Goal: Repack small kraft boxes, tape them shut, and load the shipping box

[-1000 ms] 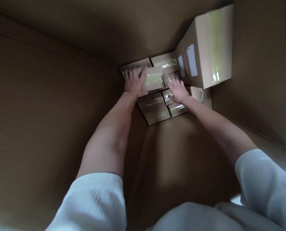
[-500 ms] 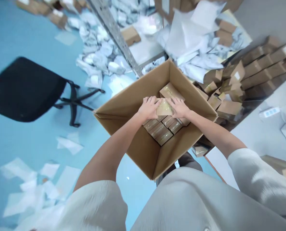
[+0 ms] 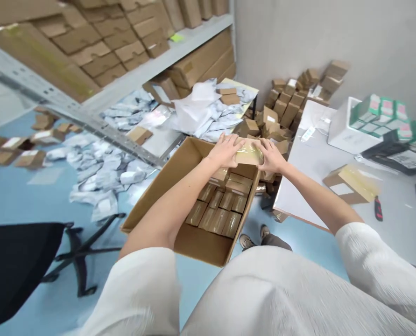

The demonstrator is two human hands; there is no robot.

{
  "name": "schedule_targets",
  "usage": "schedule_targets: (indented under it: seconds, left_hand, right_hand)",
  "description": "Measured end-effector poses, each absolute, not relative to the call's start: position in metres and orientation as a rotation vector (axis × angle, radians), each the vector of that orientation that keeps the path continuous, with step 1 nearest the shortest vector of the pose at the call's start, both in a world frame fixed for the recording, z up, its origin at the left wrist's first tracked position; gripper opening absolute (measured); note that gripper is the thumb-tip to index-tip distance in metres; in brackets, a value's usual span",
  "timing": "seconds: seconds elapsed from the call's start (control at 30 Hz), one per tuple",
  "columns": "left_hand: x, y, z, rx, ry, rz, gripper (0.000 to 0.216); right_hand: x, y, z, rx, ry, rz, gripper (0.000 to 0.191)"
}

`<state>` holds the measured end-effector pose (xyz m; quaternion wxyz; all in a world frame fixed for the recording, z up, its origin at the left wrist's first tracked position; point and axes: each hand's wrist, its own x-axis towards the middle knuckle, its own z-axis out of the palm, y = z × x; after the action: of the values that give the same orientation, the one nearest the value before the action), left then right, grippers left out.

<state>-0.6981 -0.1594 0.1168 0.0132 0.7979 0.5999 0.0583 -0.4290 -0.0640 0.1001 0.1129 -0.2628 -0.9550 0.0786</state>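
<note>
Blue floor strewn with grey mailer bags surrounded a large open brown cardboard carton (image 3: 200, 247) beside a white table (image 3: 309, 168). One small tape-wrapped brown cardboard box (image 3: 249, 153) sat above the carton's far end, gripped between the left hand (image 3: 226, 151) and right hand (image 3: 272, 157), fingers closed on its two ends. Inside, about ten similar packed boxes (image 3: 216, 219) showed in rows, some hidden by the forearm. The carton looked well short of full.

Blue floor (image 3: 15, 200), grey wall (image 3: 316, 37), metal shelving (image 3: 130, 79), white table (image 3: 320, 163), black chair (image 3: 15, 261).
</note>
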Motion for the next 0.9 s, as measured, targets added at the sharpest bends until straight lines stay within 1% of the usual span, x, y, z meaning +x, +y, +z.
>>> schedule_targets:
  seconds: [0.07, 0.17, 0.27, 0.37, 0.47, 0.6, 0.77, 0.9]
  left_hand:
    - [-0.658, -0.138, 0.129, 2.552, 1.794, 0.211, 0.117]
    - [-0.595, -0.111, 0.135, 2.575, 1.7, 0.212, 0.116]
    - [-0.533, -0.088, 0.127, 2.574, 1.608, 0.204, 0.115]
    - [-0.473, -0.069, 0.113, 2.562, 1.595, 0.227, 0.113]
    - [-0.417, -0.052, 0.099, 2.497, 1.657, 0.233, 0.111]
    - [-0.355, -0.03, 0.082, 2.316, 1.815, 0.177, 0.11]
    - [-0.3, -0.006, 0.06, 2.096, 2.01, 0.092, 0.114]
    - [-0.266, 0.001, 0.046, 1.901, 2.148, 0.06, 0.117]
  right_hand:
    - [-0.385, -0.059, 0.112, -0.886, -2.773, 0.2, 0.114]
    - [-0.32, -0.054, 0.119, -1.051, -2.755, 0.195, 0.115]
    - [-0.258, -0.051, 0.115, -1.208, -2.739, 0.207, 0.115]
    - [-0.201, -0.046, 0.105, -1.347, -2.719, 0.202, 0.109]
    - [-0.149, -0.036, 0.092, -1.465, -2.7, 0.219, 0.102]
    - [-0.082, -0.014, 0.077, -1.603, -2.663, 0.294, 0.099]
    - [-0.006, 0.016, 0.06, -1.735, -2.655, 0.372, 0.096]
    - [0.036, 0.03, 0.048, -1.841, -2.658, 0.403, 0.096]
